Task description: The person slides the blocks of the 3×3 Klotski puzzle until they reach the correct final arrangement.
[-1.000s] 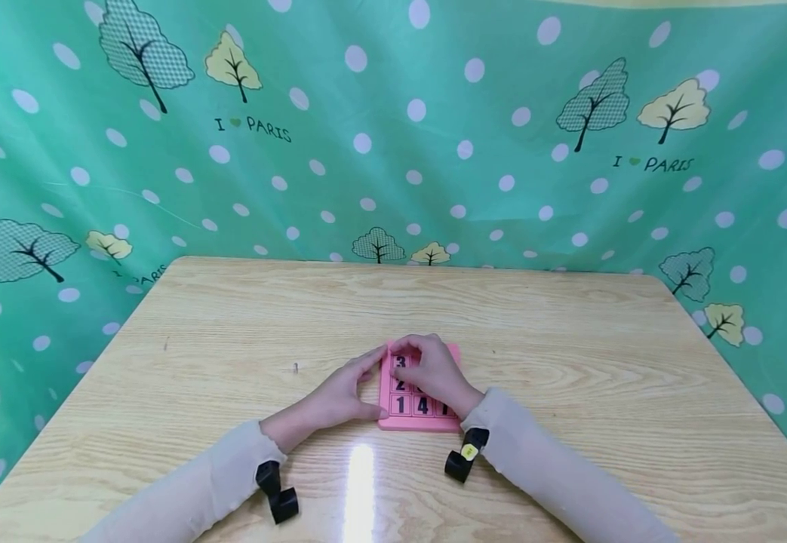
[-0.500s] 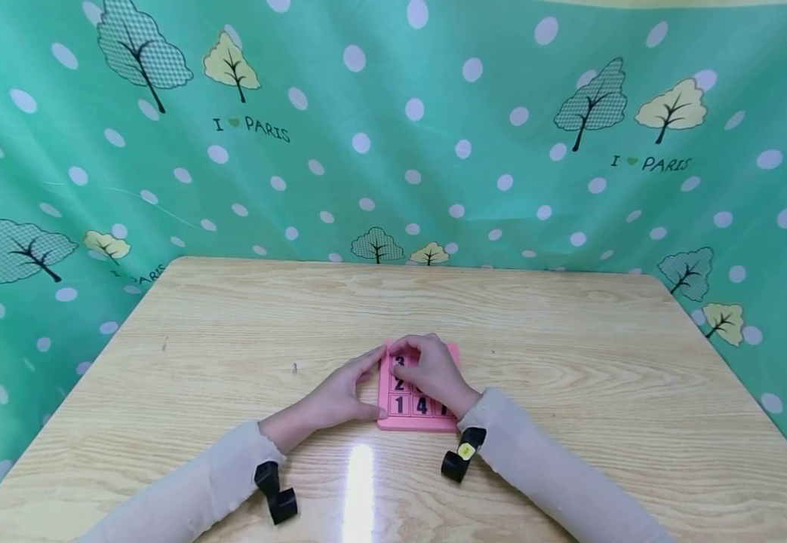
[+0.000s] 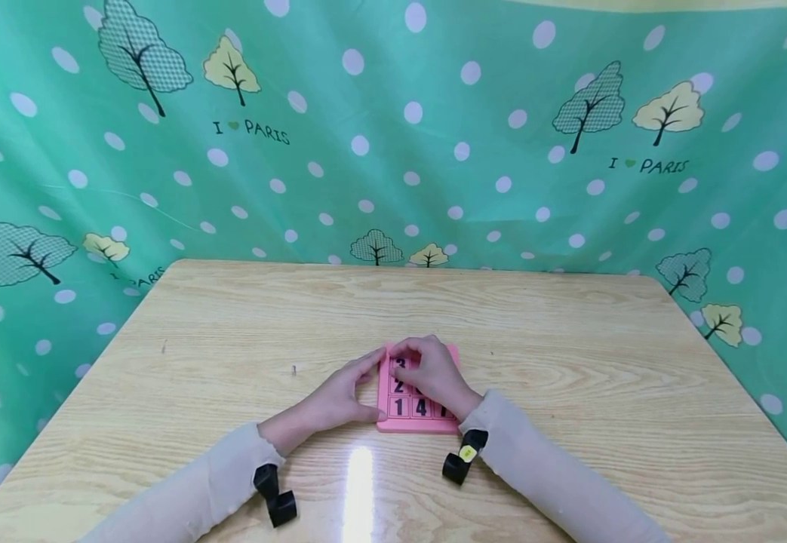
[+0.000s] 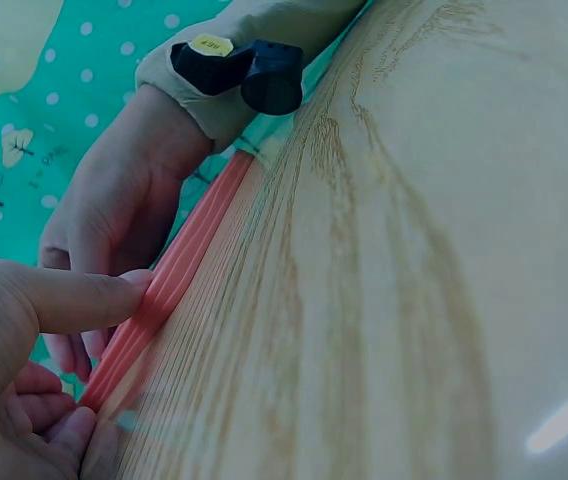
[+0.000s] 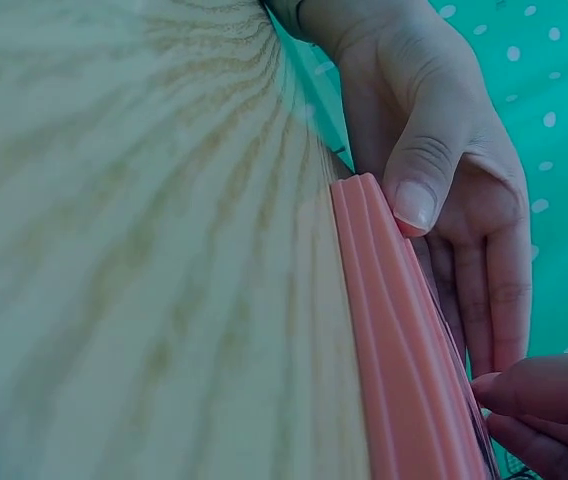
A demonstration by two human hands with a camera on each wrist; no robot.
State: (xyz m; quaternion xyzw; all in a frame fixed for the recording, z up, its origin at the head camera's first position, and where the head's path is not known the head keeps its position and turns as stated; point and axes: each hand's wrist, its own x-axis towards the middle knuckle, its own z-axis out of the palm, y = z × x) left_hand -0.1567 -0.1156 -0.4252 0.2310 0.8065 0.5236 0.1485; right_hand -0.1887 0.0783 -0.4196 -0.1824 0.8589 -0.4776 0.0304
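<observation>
Pink puzzle (image 3: 410, 407), digits (image 3: 398, 408) upright, long axis seemingly forward — left hand (image 3: 340, 395) spread, touching — right hand (image 3: 436, 374) curled, grip unclear

We see pale beige sleeves (image 3: 206, 475) with uneven cuffs (image 3: 247, 446). By each cuff we make out a black camera (image 3: 282, 508) with a rounded end, the right one bearing a yellow label (image 3: 468, 453).

Right fingers (image 3: 409, 344) obstruct the pink board (image 3: 410, 406) (near edge (image 3: 415, 427) unobstructed).
</observation>
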